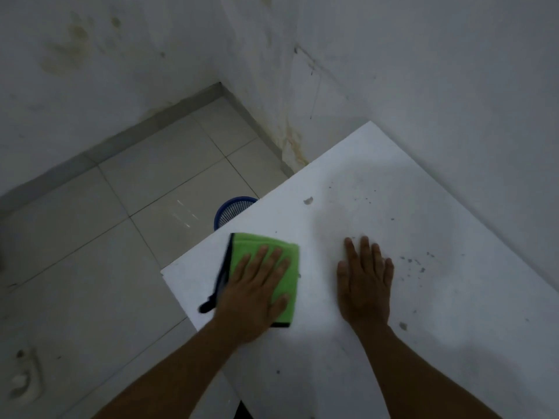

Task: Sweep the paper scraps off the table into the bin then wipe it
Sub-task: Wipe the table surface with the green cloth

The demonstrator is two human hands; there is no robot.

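Note:
My left hand (257, 285) lies flat with straight fingers on a green cloth with a dark blue edge (284, 252), pressing it onto the white table (378, 182) near the table's left corner. My right hand (364, 282) rests flat and open on the bare tabletop, to the right of the cloth. A blue mesh bin (230, 210) stands on the floor just past the table's left edge, mostly hidden by the tabletop. One small scrap (308, 201) lies near the far left edge. Dark specks (417, 264) dot the surface to the right of my right hand.
White stained walls close in behind and to the right of the table. The pale tiled floor (151, 189) spreads to the left. A white object (24, 379) lies on the floor at the lower left.

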